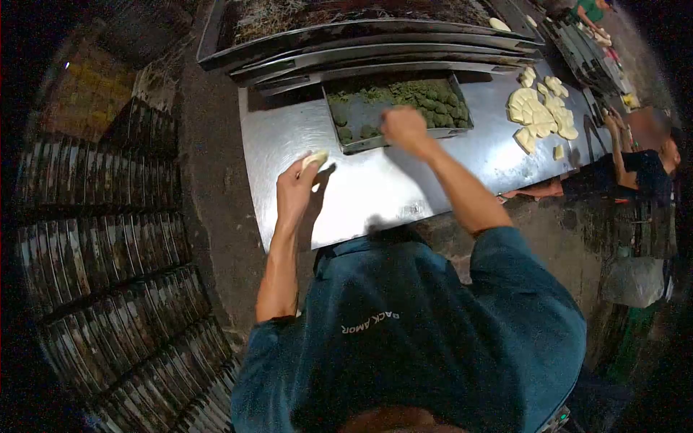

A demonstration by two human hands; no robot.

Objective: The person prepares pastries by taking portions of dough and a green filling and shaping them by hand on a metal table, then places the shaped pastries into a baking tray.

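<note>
My left hand [293,189] is closed around a small pale piece of dough [315,158], held a little above the metal table at the tray's near left. Over the near side of a shallow metal tray [397,140] is my right hand [406,128], its fingers curled in. Whatever those fingers hold, if anything, is hidden. Green filling [433,101] lies in the tray, rounded into lumps on the right and looser and crumbly toward the back.
Several cut pieces of dough [538,112] lie on the right of the shiny table [289,123]. Large stacked trays [375,54] stand along the back. Racks of trays [108,252] fill the left side. Another person [646,162] is at the table's right end, and a person in green [592,11] is farther back.
</note>
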